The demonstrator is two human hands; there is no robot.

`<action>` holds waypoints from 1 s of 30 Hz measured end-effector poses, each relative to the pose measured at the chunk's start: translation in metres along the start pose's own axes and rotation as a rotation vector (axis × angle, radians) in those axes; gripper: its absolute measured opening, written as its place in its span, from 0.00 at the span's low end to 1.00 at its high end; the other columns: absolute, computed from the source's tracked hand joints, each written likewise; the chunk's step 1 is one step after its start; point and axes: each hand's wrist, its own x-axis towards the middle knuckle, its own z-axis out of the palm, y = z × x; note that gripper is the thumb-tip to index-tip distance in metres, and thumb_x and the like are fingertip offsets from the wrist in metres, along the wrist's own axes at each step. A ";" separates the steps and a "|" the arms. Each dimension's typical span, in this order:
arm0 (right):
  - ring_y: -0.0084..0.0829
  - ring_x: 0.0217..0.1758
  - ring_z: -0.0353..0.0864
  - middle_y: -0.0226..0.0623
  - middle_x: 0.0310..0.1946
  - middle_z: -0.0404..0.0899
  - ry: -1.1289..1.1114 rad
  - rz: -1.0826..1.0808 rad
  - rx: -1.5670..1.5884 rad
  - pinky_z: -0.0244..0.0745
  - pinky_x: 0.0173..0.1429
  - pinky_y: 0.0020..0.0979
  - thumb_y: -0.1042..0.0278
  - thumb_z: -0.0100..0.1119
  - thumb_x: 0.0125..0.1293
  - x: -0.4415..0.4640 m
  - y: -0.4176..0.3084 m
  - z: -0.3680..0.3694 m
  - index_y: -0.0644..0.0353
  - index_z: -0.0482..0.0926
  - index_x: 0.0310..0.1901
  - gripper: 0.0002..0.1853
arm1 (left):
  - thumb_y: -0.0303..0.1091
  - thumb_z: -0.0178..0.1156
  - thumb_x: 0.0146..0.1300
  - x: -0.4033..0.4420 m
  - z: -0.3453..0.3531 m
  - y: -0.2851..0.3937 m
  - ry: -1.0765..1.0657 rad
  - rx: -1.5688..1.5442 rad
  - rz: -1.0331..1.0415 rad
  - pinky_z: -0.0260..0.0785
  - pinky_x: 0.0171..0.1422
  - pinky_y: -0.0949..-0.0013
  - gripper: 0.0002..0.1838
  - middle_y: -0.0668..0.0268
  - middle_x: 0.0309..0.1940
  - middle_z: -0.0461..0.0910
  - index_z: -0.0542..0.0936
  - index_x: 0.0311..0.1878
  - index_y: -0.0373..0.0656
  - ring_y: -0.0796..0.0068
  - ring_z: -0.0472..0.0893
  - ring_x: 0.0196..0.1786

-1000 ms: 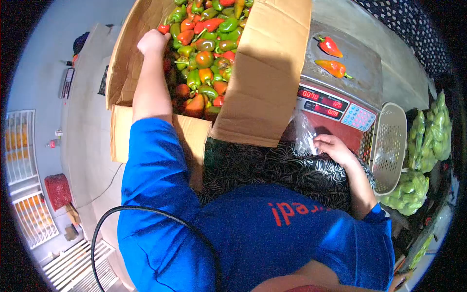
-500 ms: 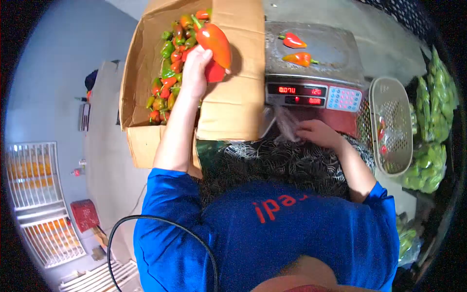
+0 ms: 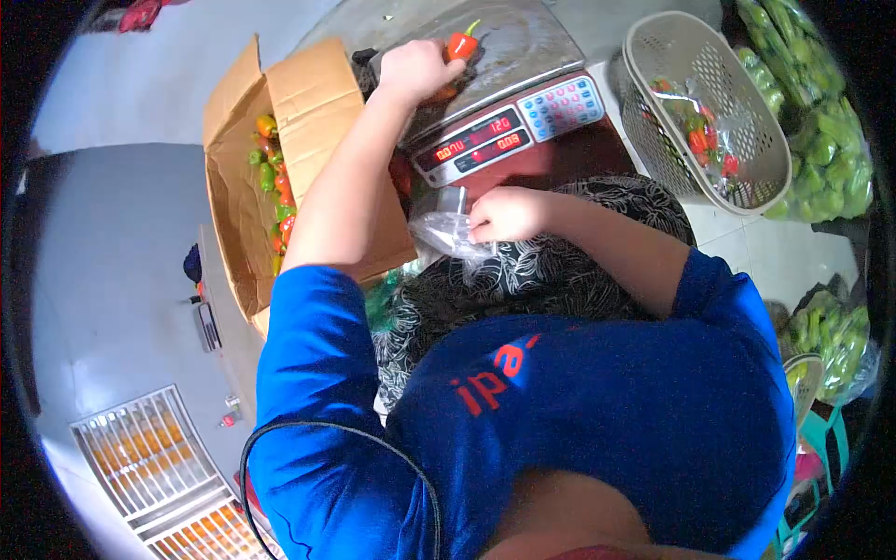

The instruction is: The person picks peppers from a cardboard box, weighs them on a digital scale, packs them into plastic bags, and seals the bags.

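My left hand (image 3: 415,70) is over the metal platform of a weighing scale (image 3: 523,37), its fingers closed around a red pepper (image 3: 460,47) whose green stem points up and right. Part of another orange-red pepper (image 3: 446,91) shows just below that hand, mostly hidden. In front of the scale, above my lap, my right hand (image 3: 511,213) pinches a clear plastic bag (image 3: 448,233), which hangs crumpled to the left of the fingers. Red digits glow on the scale's display (image 3: 481,135).
Left of the scale stands an open cardboard box (image 3: 322,107) with green, orange and red peppers (image 3: 271,177) inside. A beige plastic basket (image 3: 644,131) to the right holds bagged red peppers (image 3: 705,140). Bags of green vegetables (image 3: 826,159) lie beyond it. A black cable (image 3: 373,434) crosses my left arm.
My left hand has moved from over the box to the scale with pepper in it. My right hand has drawn the plastic bag toward my lap. The view has turned and shifted right.
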 end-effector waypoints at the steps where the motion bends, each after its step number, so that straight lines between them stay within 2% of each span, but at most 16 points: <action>1: 0.44 0.32 0.78 0.48 0.28 0.77 -0.015 0.002 0.001 0.70 0.40 0.39 0.58 0.52 0.59 -0.001 -0.001 -0.001 0.63 0.79 0.32 0.15 | 0.55 0.54 0.52 0.011 0.002 0.006 -0.023 0.068 0.008 0.72 0.45 0.60 0.24 0.57 0.34 0.81 0.81 0.38 0.43 0.59 0.81 0.41; 5: 0.45 0.31 0.78 0.48 0.28 0.78 -0.068 0.048 -0.001 0.71 0.39 0.40 0.57 0.51 0.59 -0.008 -0.002 -0.003 0.64 0.80 0.32 0.16 | 0.57 0.53 0.51 0.042 0.020 0.017 -0.110 0.255 0.106 0.73 0.45 0.58 0.24 0.58 0.35 0.81 0.81 0.39 0.47 0.58 0.81 0.41; 7: 0.45 0.29 0.78 0.49 0.27 0.78 -0.053 0.043 0.011 0.71 0.37 0.41 0.56 0.51 0.59 -0.011 -0.009 -0.007 0.64 0.80 0.32 0.17 | 0.59 0.55 0.50 0.045 0.012 0.019 -0.122 0.215 0.036 0.72 0.47 0.63 0.25 0.59 0.37 0.82 0.83 0.37 0.47 0.62 0.81 0.42; 9: 0.46 0.28 0.78 0.49 0.26 0.78 -0.048 0.023 0.019 0.70 0.36 0.42 0.56 0.51 0.59 -0.009 -0.009 -0.004 0.64 0.80 0.32 0.17 | 0.61 0.53 0.50 0.052 0.001 0.009 -0.178 0.013 -0.071 0.72 0.46 0.64 0.27 0.59 0.36 0.82 0.83 0.38 0.46 0.62 0.81 0.43; 10: 0.46 0.28 0.78 0.49 0.26 0.78 -0.049 0.005 0.019 0.70 0.35 0.42 0.56 0.51 0.59 -0.007 -0.010 -0.003 0.64 0.80 0.31 0.17 | 0.61 0.51 0.51 0.063 0.006 -0.006 -0.078 -0.074 -0.075 0.72 0.46 0.63 0.27 0.57 0.35 0.82 0.82 0.36 0.45 0.62 0.81 0.41; 13: 0.46 0.28 0.78 0.49 0.25 0.78 -0.065 -0.029 0.012 0.70 0.34 0.43 0.55 0.51 0.59 -0.004 -0.013 -0.001 0.64 0.80 0.30 0.18 | 0.60 0.52 0.54 0.084 0.004 -0.030 -0.106 -0.471 -0.225 0.72 0.37 0.67 0.30 0.56 0.30 0.81 0.80 0.41 0.38 0.71 0.80 0.32; 14: 0.46 0.28 0.78 0.49 0.25 0.78 -0.073 -0.027 0.006 0.70 0.34 0.43 0.55 0.51 0.59 -0.005 -0.015 -0.003 0.64 0.80 0.30 0.18 | 0.57 0.52 0.56 0.084 0.008 -0.032 -0.044 -0.537 -0.239 0.71 0.34 0.70 0.29 0.59 0.27 0.80 0.79 0.41 0.36 0.75 0.78 0.28; 17: 0.47 0.28 0.78 0.49 0.25 0.78 -0.091 -0.007 0.007 0.70 0.34 0.43 0.55 0.51 0.59 -0.005 -0.017 -0.003 0.64 0.80 0.30 0.18 | 0.56 0.52 0.57 0.078 0.019 -0.018 0.025 -0.817 -0.198 0.71 0.33 0.69 0.28 0.60 0.27 0.80 0.79 0.43 0.37 0.73 0.79 0.29; 18: 0.47 0.28 0.78 0.50 0.25 0.78 -0.096 0.000 0.011 0.70 0.34 0.43 0.55 0.51 0.59 -0.005 -0.017 -0.002 0.64 0.80 0.30 0.18 | 0.54 0.53 0.58 0.077 0.013 -0.008 0.068 -0.602 -0.099 0.70 0.33 0.67 0.26 0.61 0.27 0.79 0.78 0.45 0.38 0.72 0.78 0.27; 19: 0.47 0.28 0.78 0.50 0.24 0.78 -0.087 -0.008 0.006 0.70 0.34 0.43 0.55 0.51 0.59 -0.005 -0.017 -0.002 0.64 0.80 0.30 0.18 | 0.49 0.53 0.60 0.065 0.011 0.013 0.069 -0.603 -0.083 0.71 0.36 0.65 0.21 0.62 0.31 0.79 0.76 0.49 0.43 0.67 0.78 0.28; 20: 0.47 0.27 0.77 0.50 0.24 0.78 -0.079 -0.017 0.001 0.70 0.34 0.43 0.55 0.51 0.59 -0.005 -0.018 -0.001 0.64 0.80 0.30 0.18 | 0.38 0.54 0.52 0.036 -0.025 0.047 0.012 -0.455 -0.012 0.69 0.47 0.57 0.16 0.49 0.36 0.77 0.77 0.42 0.41 0.53 0.78 0.41; 21: 0.47 0.27 0.77 0.50 0.24 0.78 -0.073 -0.025 -0.006 0.70 0.34 0.43 0.55 0.51 0.59 -0.004 -0.018 -0.001 0.64 0.80 0.30 0.18 | 0.42 0.52 0.55 0.034 -0.006 0.051 0.234 -0.311 0.203 0.70 0.42 0.54 0.16 0.49 0.31 0.77 0.77 0.41 0.42 0.52 0.79 0.35; 22: 0.47 0.27 0.77 0.50 0.24 0.77 -0.075 -0.031 -0.010 0.70 0.34 0.43 0.55 0.51 0.59 -0.003 -0.018 0.000 0.64 0.80 0.30 0.18 | 0.42 0.55 0.53 0.033 0.001 0.057 0.263 -0.243 0.406 0.69 0.46 0.55 0.17 0.49 0.36 0.76 0.77 0.42 0.42 0.52 0.77 0.40; 23: 0.47 0.27 0.77 0.50 0.24 0.77 -0.077 -0.036 -0.012 0.71 0.34 0.43 0.55 0.51 0.59 -0.001 -0.015 0.002 0.64 0.80 0.30 0.18 | 0.45 0.52 0.60 0.048 0.039 0.052 0.269 0.199 0.497 0.69 0.45 0.60 0.19 0.61 0.39 0.76 0.72 0.53 0.49 0.61 0.78 0.36; 26: 0.46 0.26 0.77 0.51 0.24 0.77 -0.083 -0.027 -0.021 0.71 0.34 0.43 0.55 0.51 0.58 -0.002 -0.011 0.004 0.64 0.80 0.30 0.18 | 0.46 0.51 0.60 0.037 0.073 0.060 0.282 0.180 0.513 0.59 0.58 0.52 0.22 0.57 0.52 0.69 0.67 0.58 0.55 0.58 0.69 0.56; 30: 0.45 0.25 0.77 0.50 0.24 0.78 -0.063 -0.051 -0.026 0.70 0.33 0.42 0.55 0.52 0.59 0.000 -0.001 0.007 0.65 0.80 0.31 0.18 | 0.50 0.52 0.59 0.028 0.070 0.056 0.465 0.135 0.457 0.52 0.65 0.52 0.28 0.52 0.57 0.65 0.64 0.61 0.52 0.52 0.64 0.60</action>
